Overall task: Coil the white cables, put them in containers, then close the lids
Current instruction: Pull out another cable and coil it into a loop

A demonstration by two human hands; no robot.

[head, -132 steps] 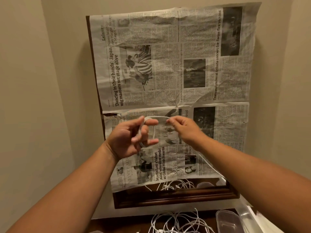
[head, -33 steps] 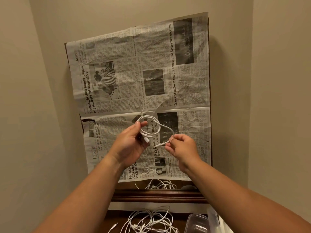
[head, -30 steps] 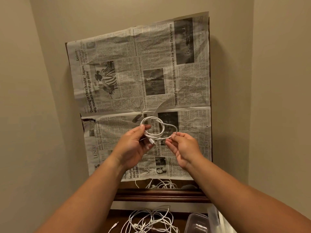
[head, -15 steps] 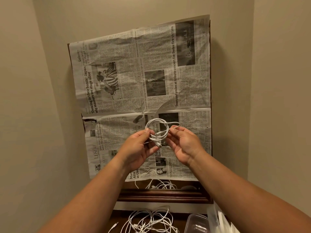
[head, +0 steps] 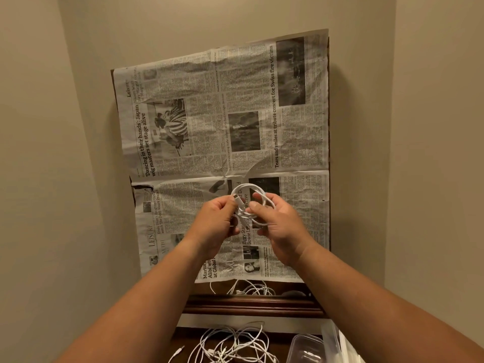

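A white cable (head: 248,188) wound into a small round coil hangs in the air in front of a newspaper-covered mirror. My left hand (head: 216,224) grips the coil's left side, with a connector end sticking up by its thumb. My right hand (head: 279,226) pinches the coil's right side, fingers curled through the loops. A tangle of loose white cables (head: 233,347) lies on the dark wooden surface below. A clear plastic container (head: 305,348) stands open at the lower right.
Newspaper (head: 222,121) covers a wood-framed mirror (head: 251,305) leaning on the beige wall; its bare lower strip reflects cables. Clear plastic lids or containers (head: 340,344) are stacked at the bottom right edge. Walls close in on both sides.
The loose tail that my right hand held out has been wrapped into the coil. My right hand has moved left onto the coil, and both hands now hold it close together.
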